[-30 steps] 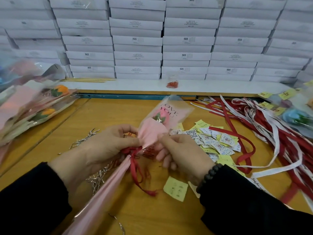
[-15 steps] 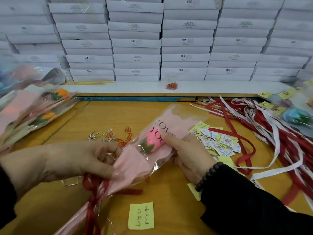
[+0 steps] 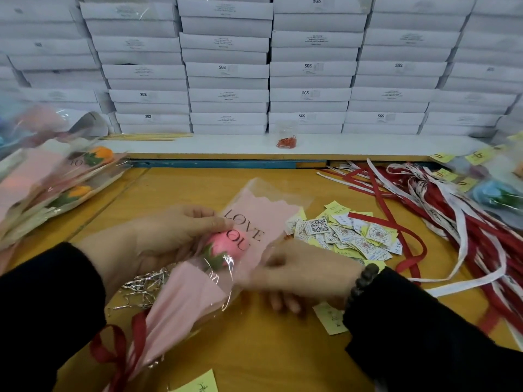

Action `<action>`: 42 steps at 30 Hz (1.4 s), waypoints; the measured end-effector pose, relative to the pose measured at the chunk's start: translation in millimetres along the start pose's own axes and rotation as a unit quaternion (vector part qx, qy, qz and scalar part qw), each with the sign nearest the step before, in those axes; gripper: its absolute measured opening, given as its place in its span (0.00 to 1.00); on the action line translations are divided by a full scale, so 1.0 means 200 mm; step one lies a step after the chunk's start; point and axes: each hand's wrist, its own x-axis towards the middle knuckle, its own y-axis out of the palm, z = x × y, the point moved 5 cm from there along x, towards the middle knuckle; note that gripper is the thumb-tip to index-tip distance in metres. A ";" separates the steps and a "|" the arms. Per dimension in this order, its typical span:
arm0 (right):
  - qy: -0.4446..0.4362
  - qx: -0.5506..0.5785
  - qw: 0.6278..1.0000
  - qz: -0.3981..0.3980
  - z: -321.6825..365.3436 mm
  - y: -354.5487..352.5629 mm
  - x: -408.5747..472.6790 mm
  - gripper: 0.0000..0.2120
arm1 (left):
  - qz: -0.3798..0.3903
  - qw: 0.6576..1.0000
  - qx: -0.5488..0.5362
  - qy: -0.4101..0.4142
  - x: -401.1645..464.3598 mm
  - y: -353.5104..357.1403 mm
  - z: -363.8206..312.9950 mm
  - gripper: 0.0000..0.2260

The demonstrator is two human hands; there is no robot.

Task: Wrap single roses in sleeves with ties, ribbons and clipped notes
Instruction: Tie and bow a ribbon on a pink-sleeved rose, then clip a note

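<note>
A pink rose [image 3: 229,244] lies inside a clear-and-pink sleeve [image 3: 263,219] printed "LOVE YOU", slanting across the wooden table. A red ribbon [image 3: 113,352] is tied round the sleeve's narrow lower end. My left hand [image 3: 169,239] holds the sleeve's upper left side, thumb on top beside the rose. My right hand [image 3: 305,278] is blurred by motion at the sleeve's right edge, fingers curled underneath; its grip is unclear. A heap of small printed and yellow notes [image 3: 345,236] lies just right of the sleeve.
Silver twist ties [image 3: 141,287] lie under the sleeve. Loose yellow notes [image 3: 331,318] sit near my right wrist. Red and white ribbons [image 3: 452,210] sprawl at right, wrapped roses [image 3: 56,176] pile at left, red clips [image 3: 287,142] rest on the ledge below stacked white boxes [image 3: 226,80].
After the ribbon was tied, the sleeve was lowered and laid slanting. My left hand moved up from the ribbon end to the rose; my right hand slid down to the sleeve's right edge.
</note>
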 end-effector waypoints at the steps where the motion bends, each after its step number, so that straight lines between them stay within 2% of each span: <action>1: -0.012 -0.055 0.997 0.057 0.02 0.03 -0.02 0.17 | -0.006 1.000 -0.018 0.004 0.00 -0.01 0.00 0.20; 3: -0.051 -0.125 0.987 0.092 0.06 0.10 -0.02 0.14 | -0.009 0.999 -0.040 0.013 0.01 -0.02 0.01 0.14; 7: -0.119 -0.226 0.967 0.000 0.10 0.25 0.00 0.15 | -0.010 1.000 -0.027 0.008 0.02 -0.02 0.04 0.21; 8: -0.125 -0.248 0.960 -0.027 0.09 0.26 0.00 0.16 | -0.011 1.000 -0.027 0.005 0.02 -0.02 0.04 0.20; 11: -0.120 -0.279 0.951 -0.053 0.06 0.25 0.01 0.15 | 0.001 1.000 -0.031 0.006 0.00 -0.01 0.03 0.07; 14: -0.096 -0.260 0.961 -0.016 0.05 0.20 0.03 0.15 | 0.028 0.999 -0.042 0.002 -0.04 -0.02 0.03 0.04; 18: -0.073 -0.222 0.972 -0.006 0.07 0.14 0.01 0.19 | 0.045 0.998 -0.034 -0.008 -0.08 -0.04 0.03 0.09; 21: -0.113 -0.182 0.976 -0.035 0.13 0.19 0.00 0.20 | 0.026 0.999 -0.027 -0.010 -0.08 -0.07 0.04 0.17; 25: -0.132 -0.304 0.941 -0.063 0.13 0.30 -0.01 0.30 | 0.012 1.000 -0.013 -0.003 -0.07 -0.09 0.04 0.18; 28: -0.127 -0.303 0.944 -0.038 0.14 0.28 -0.01 0.26 | 0.005 0.999 0.039 0.018 -0.07 -0.10 0.04 0.21; 32: -0.126 -0.230 0.965 0.006 0.16 0.24 -0.02 0.15 | 0.007 0.996 0.076 0.047 -0.08 -0.10 0.04 0.26; 34: -0.128 -0.234 0.964 0.009 0.17 0.26 -0.05 0.17 | 0.007 0.996 0.075 0.050 -0.08 -0.11 0.04 0.26; 38: -0.181 -0.333 0.925 -0.016 0.19 0.33 -0.06 0.25 | 0.015 0.997 0.057 0.043 -0.06 -0.08 0.04 0.20; 42: -0.126 -0.282 0.951 0.016 0.15 0.24 -0.03 0.15 | 0.046 0.999 -0.020 0.008 -0.05 -0.06 0.07 0.20</action>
